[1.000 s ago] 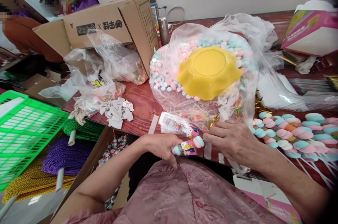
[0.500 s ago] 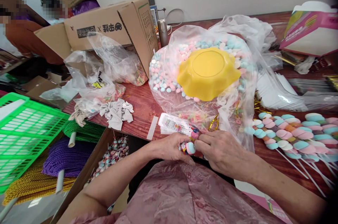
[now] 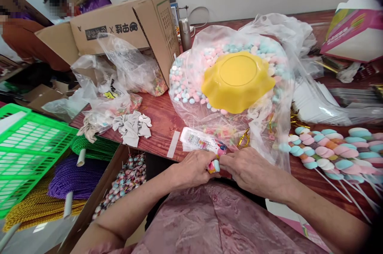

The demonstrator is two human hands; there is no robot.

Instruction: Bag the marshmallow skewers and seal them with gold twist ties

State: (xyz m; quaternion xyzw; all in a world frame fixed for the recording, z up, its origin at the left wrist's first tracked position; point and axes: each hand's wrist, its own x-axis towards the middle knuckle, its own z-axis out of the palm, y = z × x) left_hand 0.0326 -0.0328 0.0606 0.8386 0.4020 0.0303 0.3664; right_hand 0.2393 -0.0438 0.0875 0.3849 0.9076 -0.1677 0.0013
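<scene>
Both my hands meet at the near edge of the red-brown table [image 3: 161,118]. My left hand [image 3: 193,170] is closed around a small wrapped marshmallow candy stick [image 3: 214,165], of which only a blue and pink tip shows. My right hand [image 3: 247,168] pinches the same candy from the right, fingers pressed together. Just beyond the hands lies a printed clear wrapper packet [image 3: 201,142]. Behind it a big clear bag of pastel marshmallows [image 3: 191,82] holds an upturned yellow bowl [image 3: 237,81].
Marshmallow skewers [image 3: 329,152] lie in a row at the right. A cardboard box [image 3: 119,26], crumpled plastic bags [image 3: 119,82] and white paper scraps [image 3: 131,126] sit at the left. A green basket [image 3: 26,146] and rope coils [image 3: 68,176] are below the table. Another person [image 3: 26,38] is far left.
My hands have closed in together around the candy stick. It showed lengthwise between them a second ago; now only its tip peeks out. The view shifted slightly.
</scene>
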